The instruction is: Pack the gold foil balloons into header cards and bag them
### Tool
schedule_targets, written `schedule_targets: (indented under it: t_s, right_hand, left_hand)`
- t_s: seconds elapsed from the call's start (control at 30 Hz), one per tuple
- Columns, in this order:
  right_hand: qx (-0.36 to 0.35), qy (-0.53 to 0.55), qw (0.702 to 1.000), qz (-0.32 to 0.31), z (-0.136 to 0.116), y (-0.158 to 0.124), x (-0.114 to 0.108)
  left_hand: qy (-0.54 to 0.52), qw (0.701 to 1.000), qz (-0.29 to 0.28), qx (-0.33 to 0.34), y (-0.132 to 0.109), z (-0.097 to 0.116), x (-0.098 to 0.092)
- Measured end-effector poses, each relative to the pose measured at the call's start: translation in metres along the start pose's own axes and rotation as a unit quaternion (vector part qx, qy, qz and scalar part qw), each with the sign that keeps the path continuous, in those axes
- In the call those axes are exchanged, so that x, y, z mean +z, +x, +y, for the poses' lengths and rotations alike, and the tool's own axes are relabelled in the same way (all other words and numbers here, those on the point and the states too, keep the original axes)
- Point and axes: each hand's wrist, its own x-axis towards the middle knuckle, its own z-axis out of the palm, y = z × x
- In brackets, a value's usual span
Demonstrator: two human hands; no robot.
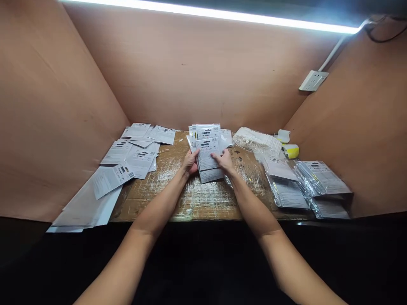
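Between my two hands I hold several white printed cards (208, 156), overlapping one another, with small hang holes near their top edges. My left hand (190, 162) is closed on their left side, thumb on the front. On the right edge, my right hand (224, 161) grips them with its thumb pressed on the front card. Just behind stands a small stack of similar cards (208, 130), partly hidden by those I hold. To the left lie loose white cards (140, 161) in a spread, overlapping pile.
Plastic-wrapped card packs (289, 192) are stacked at the right, with more packs (327, 178) beside the right wall. Behind them lie a bundle of white strips (257, 140) in clear plastic and a yellow-and-white object (291, 150). Panels enclose the cardboard-covered table (206, 205); a socket (313, 80) hangs at right.
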Motion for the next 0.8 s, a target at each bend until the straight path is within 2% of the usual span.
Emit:
schedule_targets:
  t_s: [0.17,0.23,0.3,0.37,0.43,0.5,0.57,0.67,0.8]
  right_hand:
    - [-0.005,-0.015,0.990,-0.139,0.007,0.005,-0.010]
    - [0.016,-0.047,0.986,-0.160,0.008,0.007,-0.015]
    - [0.027,-0.074,0.987,-0.144,0.007,0.009,-0.021]
    - [0.018,-0.062,0.994,-0.090,0.005,0.012,-0.027]
    - [-0.003,-0.007,1.000,-0.027,0.002,0.016,-0.032]
    - [-0.024,0.056,0.998,0.011,-0.001,0.019,-0.032]
    - [-0.039,0.087,0.995,0.019,-0.001,0.020,-0.029]
    - [-0.052,0.074,0.996,0.008,0.001,0.021,-0.021]
    - [-0.033,0.092,0.995,-0.010,0.001,0.023,-0.019]
  left_hand:
    - [-0.012,1.000,-0.013,-0.024,0.004,-0.001,-0.016]
    - [-0.004,1.000,-0.004,-0.012,0.006,0.001,-0.024]
    - [0.001,1.000,0.016,0.006,0.008,0.001,-0.030]
    - [-0.003,0.999,0.046,0.026,0.011,0.001,-0.033]
    - [-0.007,0.996,0.075,0.046,0.013,-0.002,-0.034]
    - [-0.001,0.995,0.080,0.059,0.014,-0.006,-0.034]
    - [0.012,0.996,0.062,0.058,0.012,-0.011,-0.031]
    - [0.023,0.999,0.032,0.036,0.007,-0.019,-0.026]
    - [0.006,0.999,0.034,0.008,0.002,-0.022,-0.020]
